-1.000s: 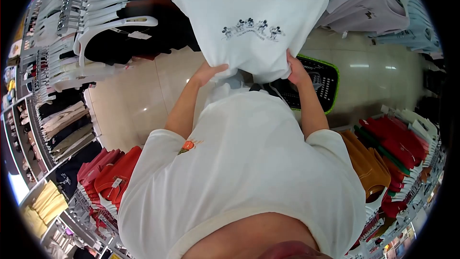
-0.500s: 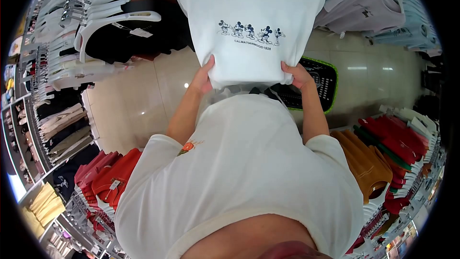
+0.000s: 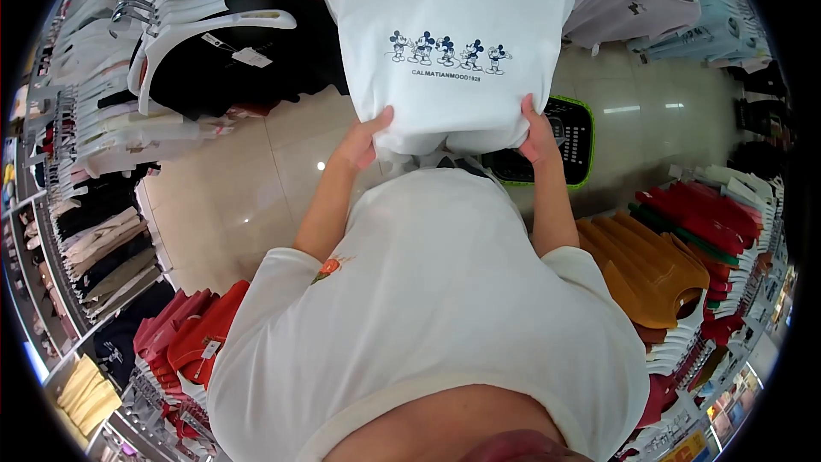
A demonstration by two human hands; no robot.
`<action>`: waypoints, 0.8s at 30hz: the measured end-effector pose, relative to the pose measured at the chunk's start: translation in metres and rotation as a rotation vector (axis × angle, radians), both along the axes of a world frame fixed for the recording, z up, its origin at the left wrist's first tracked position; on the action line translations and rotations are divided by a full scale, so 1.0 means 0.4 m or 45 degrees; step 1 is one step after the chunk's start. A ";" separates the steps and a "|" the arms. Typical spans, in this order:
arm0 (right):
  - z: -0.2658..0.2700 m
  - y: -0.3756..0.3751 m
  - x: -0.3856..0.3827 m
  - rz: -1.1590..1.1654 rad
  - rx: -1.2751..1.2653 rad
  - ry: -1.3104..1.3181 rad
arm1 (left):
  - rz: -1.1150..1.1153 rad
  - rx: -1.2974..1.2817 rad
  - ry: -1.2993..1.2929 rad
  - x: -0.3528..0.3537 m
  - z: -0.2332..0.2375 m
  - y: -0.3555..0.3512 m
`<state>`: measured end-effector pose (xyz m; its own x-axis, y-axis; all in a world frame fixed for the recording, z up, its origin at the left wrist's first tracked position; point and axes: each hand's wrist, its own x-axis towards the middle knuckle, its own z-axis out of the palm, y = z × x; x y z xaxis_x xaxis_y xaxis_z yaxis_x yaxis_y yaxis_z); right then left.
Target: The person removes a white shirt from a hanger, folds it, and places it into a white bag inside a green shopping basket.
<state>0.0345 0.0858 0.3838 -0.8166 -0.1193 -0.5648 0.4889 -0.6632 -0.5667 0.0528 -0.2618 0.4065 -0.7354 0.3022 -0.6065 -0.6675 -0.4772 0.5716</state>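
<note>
A white shirt (image 3: 453,98) with a row of cartoon mouse figures and a line of lettering is spread out in front of me at the top centre. My left hand (image 3: 363,139) grips its lower left edge, the thumb on the front of the cloth. On the right, my right hand (image 3: 539,133) pinches the lower right edge the same way. The fingers behind the fabric are hidden. Between the hands, the bottom of the shirt sags and folds.
A black basket with a green rim (image 3: 590,145) is on the tiled floor (image 3: 231,192) beyond my right forearm. Black shirts on white hangers (image 3: 222,60) hang at upper left. Mustard shirts (image 3: 641,265) and red shirts (image 3: 201,334) hang at the lower sides.
My right hand has moved slightly up and right, my left hand slightly right. The lower edge of the shirt now sags more between them, and the print lies more level.
</note>
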 end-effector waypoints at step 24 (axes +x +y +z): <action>-0.082 -0.129 0.139 0.001 0.393 -0.108 | -0.701 -0.563 0.227 0.045 -0.207 -0.039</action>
